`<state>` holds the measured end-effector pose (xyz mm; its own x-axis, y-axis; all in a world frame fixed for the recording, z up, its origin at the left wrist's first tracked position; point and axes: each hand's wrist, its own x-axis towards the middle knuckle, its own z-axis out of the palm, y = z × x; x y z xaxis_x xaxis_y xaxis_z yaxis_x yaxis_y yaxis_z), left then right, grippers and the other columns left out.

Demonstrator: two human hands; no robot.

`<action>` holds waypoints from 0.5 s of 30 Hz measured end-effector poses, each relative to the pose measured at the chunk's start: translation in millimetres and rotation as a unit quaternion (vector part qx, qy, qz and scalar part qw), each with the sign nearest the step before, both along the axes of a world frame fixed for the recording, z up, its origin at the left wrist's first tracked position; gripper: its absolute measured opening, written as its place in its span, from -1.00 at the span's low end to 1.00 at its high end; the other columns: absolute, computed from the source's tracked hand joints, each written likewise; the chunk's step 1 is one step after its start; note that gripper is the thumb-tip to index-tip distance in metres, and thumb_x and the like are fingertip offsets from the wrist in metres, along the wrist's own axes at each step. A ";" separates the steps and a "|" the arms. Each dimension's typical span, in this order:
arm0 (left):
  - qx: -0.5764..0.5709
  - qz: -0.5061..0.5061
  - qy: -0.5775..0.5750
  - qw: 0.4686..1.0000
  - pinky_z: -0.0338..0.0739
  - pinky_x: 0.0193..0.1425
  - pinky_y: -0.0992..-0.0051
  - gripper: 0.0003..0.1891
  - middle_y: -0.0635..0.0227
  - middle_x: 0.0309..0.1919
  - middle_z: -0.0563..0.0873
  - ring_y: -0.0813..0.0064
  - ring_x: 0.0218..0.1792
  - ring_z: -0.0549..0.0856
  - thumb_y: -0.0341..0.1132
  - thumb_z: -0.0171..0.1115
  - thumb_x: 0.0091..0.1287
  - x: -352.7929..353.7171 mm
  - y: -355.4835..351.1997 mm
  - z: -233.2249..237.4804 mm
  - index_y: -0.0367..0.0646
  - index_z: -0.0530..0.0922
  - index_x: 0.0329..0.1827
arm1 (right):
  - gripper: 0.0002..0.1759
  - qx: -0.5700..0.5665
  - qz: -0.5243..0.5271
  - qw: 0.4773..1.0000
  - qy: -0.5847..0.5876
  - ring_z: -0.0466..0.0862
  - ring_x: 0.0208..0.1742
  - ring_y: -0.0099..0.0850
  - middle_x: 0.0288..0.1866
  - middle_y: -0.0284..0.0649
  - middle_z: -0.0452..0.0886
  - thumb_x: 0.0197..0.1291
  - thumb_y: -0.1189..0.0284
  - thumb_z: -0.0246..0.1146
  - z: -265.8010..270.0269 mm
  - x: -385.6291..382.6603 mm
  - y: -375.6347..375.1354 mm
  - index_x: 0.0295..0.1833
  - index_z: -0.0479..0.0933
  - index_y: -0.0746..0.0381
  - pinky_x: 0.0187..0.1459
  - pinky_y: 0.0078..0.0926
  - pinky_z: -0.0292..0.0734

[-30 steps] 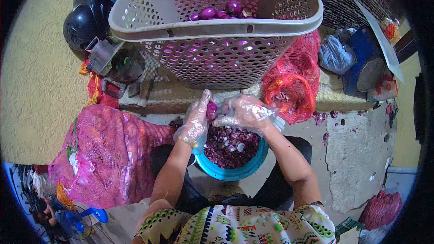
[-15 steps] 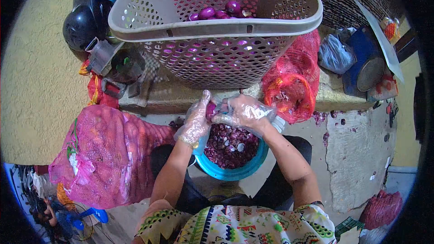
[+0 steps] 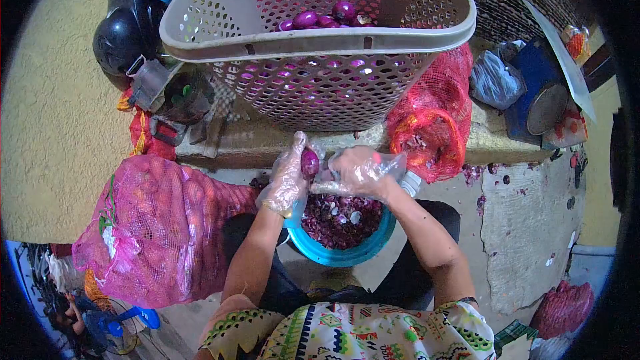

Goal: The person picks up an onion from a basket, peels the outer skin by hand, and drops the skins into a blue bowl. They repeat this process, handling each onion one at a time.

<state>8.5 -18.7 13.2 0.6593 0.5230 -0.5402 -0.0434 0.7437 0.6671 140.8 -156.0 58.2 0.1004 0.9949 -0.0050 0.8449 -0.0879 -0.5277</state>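
Over the blue basin (image 3: 337, 258), my left hand (image 3: 288, 177), in a clear plastic glove, is closed around a purple-red onion (image 3: 309, 164). Close beside it on the right is my right hand (image 3: 360, 170), also in a clear glove, with curled fingers and the thumb side toward the onion. A small pinkish spot shows at its top, but whatever it grips is hidden by the fingers and shiny plastic. Below both hands, purple onion skins and trimmings (image 3: 340, 220) fill the basin, which sits between my knees.
A large perforated basket (image 3: 320, 43) with peeled onions (image 3: 343, 11) stands ahead on a ledge. To the left lies a full pink mesh sack (image 3: 157, 227); a red mesh sack (image 3: 433, 127) leans at right. Helmets (image 3: 120, 40) rest at upper left. Scattered skins lie on the floor.
The onion in my left hand has turned and shows more of its side. My right hand has shifted slightly, its fingers now a little apart from the onion.
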 end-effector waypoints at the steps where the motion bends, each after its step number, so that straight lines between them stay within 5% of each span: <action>1: 0.016 0.002 0.018 1.000 0.64 -0.11 0.39 -0.56 0.38 -0.29 0.69 0.51 -0.28 0.67 0.16 0.26 0.48 0.1 -1.0 3.1 -0.08 0.61 -0.18 | -0.32 0.000 0.000 1.000 0.000 0.74 -0.36 0.02 -0.46 -0.02 0.69 0.13 -0.32 0.32 -0.5 0.1 -0.2 -0.37 0.72 0.16 -0.25 0.00 0.60; 4: 0.022 0.025 0.053 0.998 0.61 -0.16 0.41 -0.54 0.40 -0.33 0.66 0.52 -0.32 0.64 0.19 0.30 0.45 5.0 -5.5 10.1 -0.08 0.60 -0.20 | -0.33 0.004 0.001 0.999 -0.039 0.75 -0.37 -0.01 -0.47 -0.05 0.69 0.09 -0.31 0.36 4.1 0.4 -1.3 -0.35 0.71 0.16 -0.25 -0.02 0.61; 6: 0.043 0.000 0.044 0.998 0.60 -0.19 0.43 -0.53 0.40 -0.35 0.64 0.53 -0.34 0.63 0.20 0.32 0.43 1.7 -1.9 3.4 -0.09 0.60 -0.21 | -0.34 0.053 -0.064 0.994 0.071 0.76 -0.33 -0.01 -0.45 -0.03 0.71 0.07 -0.30 0.40 14.3 1.3 -3.3 -0.30 0.69 0.16 -0.22 -0.02 0.63; 9: 0.064 -0.028 0.044 0.997 0.56 -0.24 0.46 -0.50 0.42 -0.37 0.62 0.54 -0.37 0.60 0.23 0.34 0.40 -0.2 -1.6 0.7 -0.09 0.60 -0.21 | -0.34 0.079 -0.090 0.989 0.084 0.77 -0.25 -0.01 -0.36 -0.02 0.74 0.07 -0.32 0.38 18.0 0.8 -1.9 -0.16 0.77 0.10 -0.17 -0.05 0.64; 15: 0.079 -0.038 0.038 0.995 0.57 -0.26 0.46 -0.54 0.43 -0.37 0.61 0.56 -0.36 0.61 0.19 0.32 0.42 -1.1 -1.6 5.7 -0.07 0.58 -0.22 | -0.35 0.029 -0.082 0.995 0.055 0.76 -0.23 0.03 -0.33 0.01 0.74 0.11 -0.29 0.36 6.0 3.4 -0.2 -0.11 0.77 0.10 -0.15 -0.03 0.64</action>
